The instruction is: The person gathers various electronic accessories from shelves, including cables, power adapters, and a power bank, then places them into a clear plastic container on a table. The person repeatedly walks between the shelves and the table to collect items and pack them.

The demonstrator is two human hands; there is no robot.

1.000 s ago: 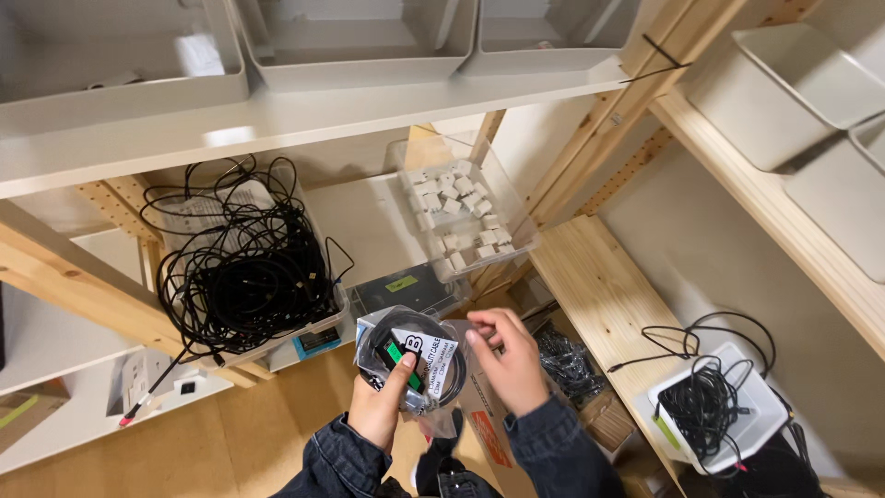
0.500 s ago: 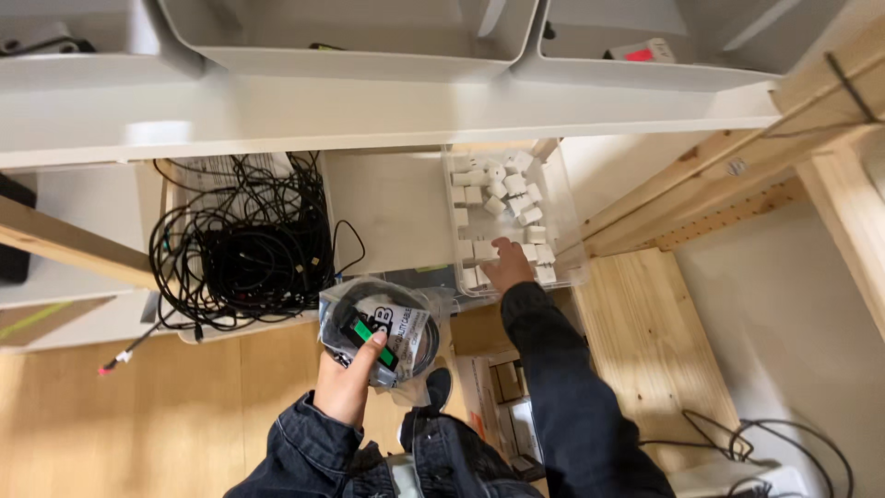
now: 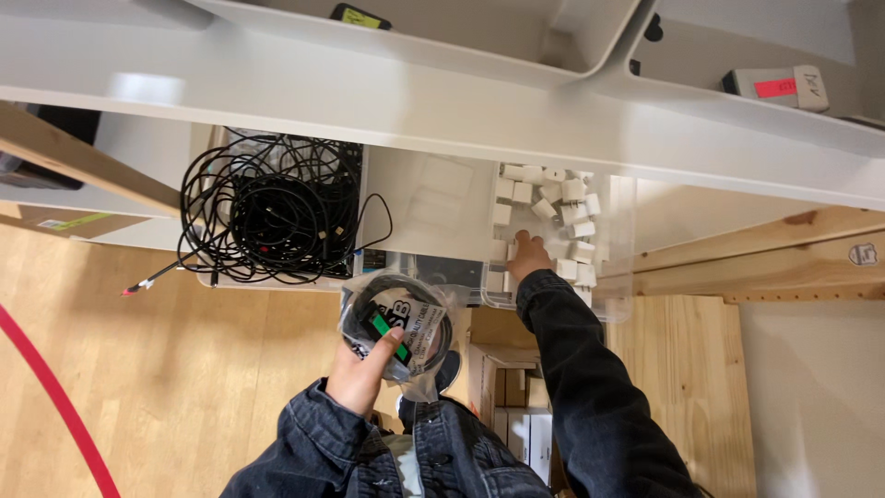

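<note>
A crinkled clear plastic bag (image 3: 396, 325) holding a coiled black cable is pinched by the left hand (image 3: 358, 376), low over the wooden floor (image 3: 166, 369). The right hand (image 3: 527, 255) is laid among small white blocky adapters (image 3: 562, 207) inside a clear plastic bin (image 3: 616, 277); its grip cannot be told. A tangle of black cables (image 3: 272, 217) fills the neighbouring tray.
</note>
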